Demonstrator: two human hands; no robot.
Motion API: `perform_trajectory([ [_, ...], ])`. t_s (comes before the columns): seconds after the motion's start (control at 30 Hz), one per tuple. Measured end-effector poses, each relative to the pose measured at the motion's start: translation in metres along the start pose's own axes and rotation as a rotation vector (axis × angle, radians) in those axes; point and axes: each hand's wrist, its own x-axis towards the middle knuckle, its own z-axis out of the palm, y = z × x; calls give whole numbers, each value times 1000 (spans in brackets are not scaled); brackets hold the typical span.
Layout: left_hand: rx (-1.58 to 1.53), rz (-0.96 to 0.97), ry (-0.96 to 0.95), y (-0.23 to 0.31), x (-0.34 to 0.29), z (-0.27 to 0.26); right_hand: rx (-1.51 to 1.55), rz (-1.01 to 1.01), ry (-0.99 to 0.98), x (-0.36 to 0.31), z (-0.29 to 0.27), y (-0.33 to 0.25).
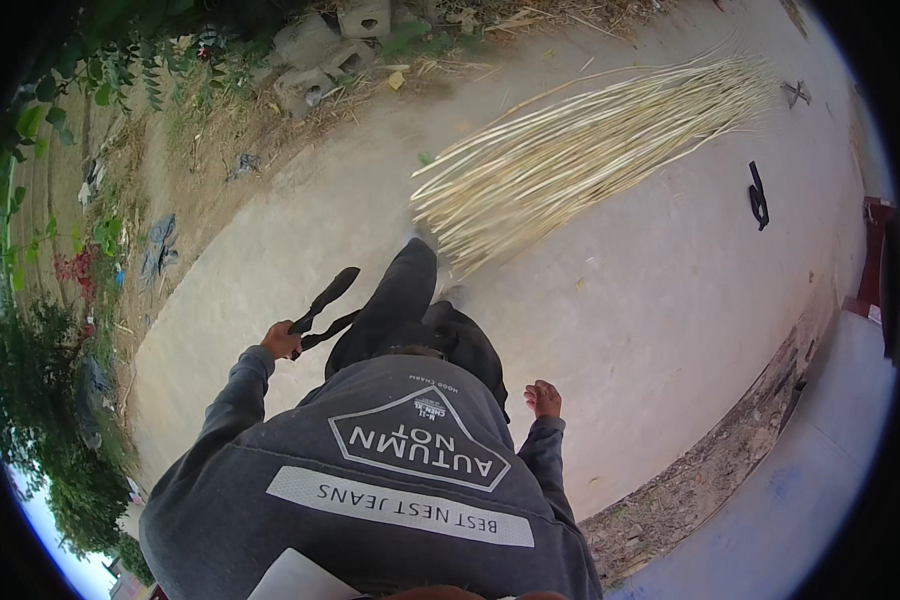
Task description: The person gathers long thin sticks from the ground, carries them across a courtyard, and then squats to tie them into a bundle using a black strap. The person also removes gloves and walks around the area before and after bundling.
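Observation:
My left hand (280, 342) grips a pair of black-handled shears (322, 306) that point up and to the right, beside my dark trouser leg. My right hand (544, 398) hangs at my side with curled fingers and holds nothing. Ahead of my feet lies a long bundle of pale thin sticks (580, 150), spread across the concrete ground, its near end close to my forward foot. Neither hand touches the sticks.
Broken concrete blocks (320, 60) and dry grass lie at the far edge of the slab. A small black tool (758, 196) rests on the concrete to the right. Green bushes (40, 330) border the left. A red object (875, 260) stands at the right edge.

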Motion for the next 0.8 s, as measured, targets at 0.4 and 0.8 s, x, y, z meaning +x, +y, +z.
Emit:
perform_trajectory([
  [0.4,63,161,-20,95,97,-143,44,177,71,-31,86,33],
  [0.8,139,148,101,126,64,-113,196,113,54,21,13,41],
])
